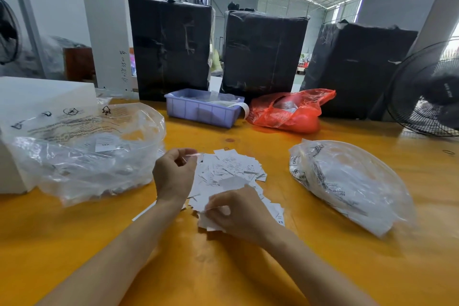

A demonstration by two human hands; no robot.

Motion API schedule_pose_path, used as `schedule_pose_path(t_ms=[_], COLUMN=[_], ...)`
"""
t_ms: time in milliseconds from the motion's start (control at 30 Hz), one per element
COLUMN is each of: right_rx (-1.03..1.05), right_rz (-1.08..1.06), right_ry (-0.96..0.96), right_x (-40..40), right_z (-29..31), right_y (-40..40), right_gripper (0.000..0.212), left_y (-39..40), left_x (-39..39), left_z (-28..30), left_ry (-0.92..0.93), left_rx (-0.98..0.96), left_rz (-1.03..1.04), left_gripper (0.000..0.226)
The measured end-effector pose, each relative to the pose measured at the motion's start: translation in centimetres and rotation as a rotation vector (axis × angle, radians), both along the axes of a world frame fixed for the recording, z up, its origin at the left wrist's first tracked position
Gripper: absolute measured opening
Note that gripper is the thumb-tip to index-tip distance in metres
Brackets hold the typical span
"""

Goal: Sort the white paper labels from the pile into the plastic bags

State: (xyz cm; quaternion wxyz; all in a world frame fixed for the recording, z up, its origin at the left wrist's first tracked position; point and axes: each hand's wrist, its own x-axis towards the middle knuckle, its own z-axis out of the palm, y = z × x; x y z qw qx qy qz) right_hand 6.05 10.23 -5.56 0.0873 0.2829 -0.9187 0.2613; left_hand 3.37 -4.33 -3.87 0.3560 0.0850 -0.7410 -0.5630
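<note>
Two clear plastic bags flank the work area on the yellow table (248, 281): left bag (82, 156) lies open beside a white box (29, 99) with a label visible inside, right bag (347, 186) lies on its side holding white contents. Pile of white paper labels (231, 171) sits between them, near centre. Left hand (173, 174) is raised at the pile's left edge, thumb and fingers pinched on something small and pale, blurred, probably a label. Right hand (241, 213) rests on the pile's near edge, fingers curled onto labels; exact grip blurred. Behind: lavender plastic bin (201, 112), red plastic bag (290, 112), three black-wrapped parcels (263, 52), black fan (427, 92) at right.
</note>
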Motion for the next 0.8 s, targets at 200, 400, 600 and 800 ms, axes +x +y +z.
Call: schedule_pose_path(t_ms=[200,400,600,800], right_rx=[-0.171,-1.04,-1.235,-1.231], right_rz=[0.055,-0.079,-0.083,-0.079], right_ry=[-0.235,-0.597,-0.788,-0.672], right_x=[0.6,-0.2,-0.4,-0.6], right_z=[1.6,3.7,4.0,4.4], right_y=[2.8,4.0,4.7,5.1], right_gripper=[0.029,0.026,0.015,0.013], left_y=[0.4,1.1,2.1,2.6], left_x=[-0.1,0.5,1.5,1.4], left_z=[-0.3,0.3,1.2,1.1], left_ry=[-0.02,-0.037,-0.029,-0.15], left_rx=[0.07,0.191,0.254,0.135], left_rz=[-0.127,-0.231,-0.392,-0.447], left_gripper=[0.019,0.022,0.01,0.019])
